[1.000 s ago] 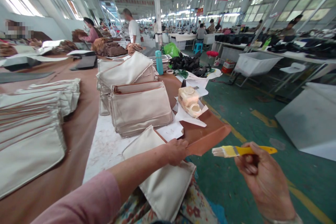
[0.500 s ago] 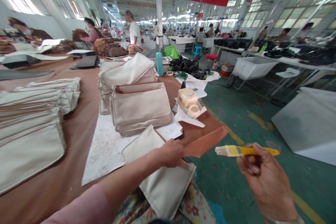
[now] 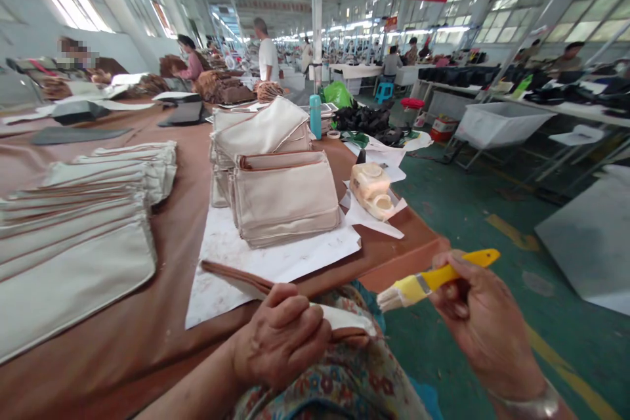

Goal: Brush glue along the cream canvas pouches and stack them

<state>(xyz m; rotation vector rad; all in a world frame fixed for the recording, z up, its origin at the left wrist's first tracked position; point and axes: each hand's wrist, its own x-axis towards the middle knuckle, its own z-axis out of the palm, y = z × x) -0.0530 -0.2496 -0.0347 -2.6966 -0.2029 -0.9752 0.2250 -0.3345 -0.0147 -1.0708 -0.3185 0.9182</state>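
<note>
My left hand [image 3: 288, 335] is closed around a cream fabric panel [image 3: 344, 320] with brown edges, held on edge above my patterned lap. Its left end reaches over the white paper [image 3: 216, 295] on the table. In my right hand [image 3: 485, 321] is a yellow-handled paintbrush [image 3: 423, 283], its pale, coated bristles pointing left toward the panel's right end, apart from it. A stack of cream panels [image 3: 288, 200] stands upright on the paper, with more panels [image 3: 266, 125] piled behind it. Right of the stack sits a whitish plastic container [image 3: 369, 185] with a round opening.
A fanned row of cream panels [image 3: 88, 236] covers the left of the brown table [image 3: 187, 203]. A teal bottle [image 3: 315, 116] stands behind the stacks, near black pieces [image 3: 367, 119]. White bins [image 3: 502, 121] line the green floor at right. Several people work farther back.
My left hand has turned the panel from lying flat to standing on edge, and drawn it closer. The brush has moved left, its bristles tilting down. The view has shifted slightly left.
</note>
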